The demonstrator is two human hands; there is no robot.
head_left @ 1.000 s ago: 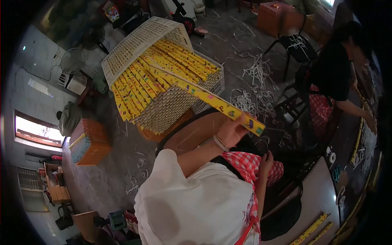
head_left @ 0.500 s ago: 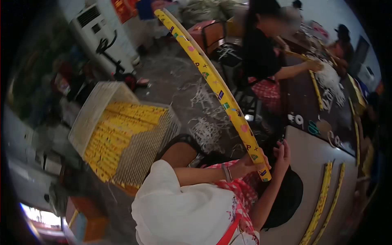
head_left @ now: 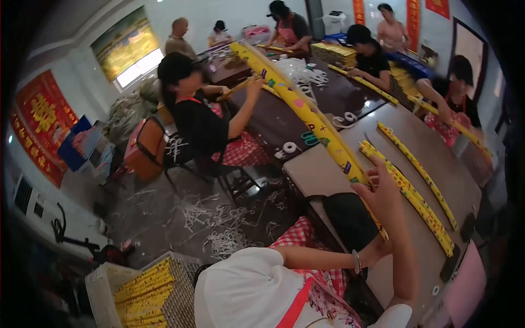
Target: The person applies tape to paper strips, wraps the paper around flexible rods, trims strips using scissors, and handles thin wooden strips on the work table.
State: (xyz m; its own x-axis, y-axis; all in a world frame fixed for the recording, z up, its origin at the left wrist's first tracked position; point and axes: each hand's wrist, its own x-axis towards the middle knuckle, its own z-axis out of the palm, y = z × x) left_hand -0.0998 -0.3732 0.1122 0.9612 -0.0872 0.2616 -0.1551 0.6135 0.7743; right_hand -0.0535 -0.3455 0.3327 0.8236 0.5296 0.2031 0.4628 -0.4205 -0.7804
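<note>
A long yellow tube (head_left: 298, 104) printed with small colourful pictures slants up and away from me. Its near end is at my left hand (head_left: 377, 252), which wears a bracelet at the wrist; the fingers are mostly hidden behind my right forearm. Higher on the tube, my right hand (head_left: 381, 188) curls around it, thumb on one side and fingers on the other. On the table to the right lie more yellow printed tubes (head_left: 410, 188), with a slimmer one (head_left: 418, 167) beyond them.
A light tabletop (head_left: 437, 147) meets a dark one carrying white tape rolls (head_left: 289, 147), green-handled scissors (head_left: 309, 139) and white strips (head_left: 301, 71). A crate (head_left: 101, 292) of yellow tubes stands lower left. Strips litter the floor (head_left: 164, 213). Several co-workers (head_left: 191, 117) surround the tables.
My view has swung up and right, showing more of the tables and co-workers. My right hand, earlier raised beside the tube, is now around it. The tube's far end has swung toward the tables.
</note>
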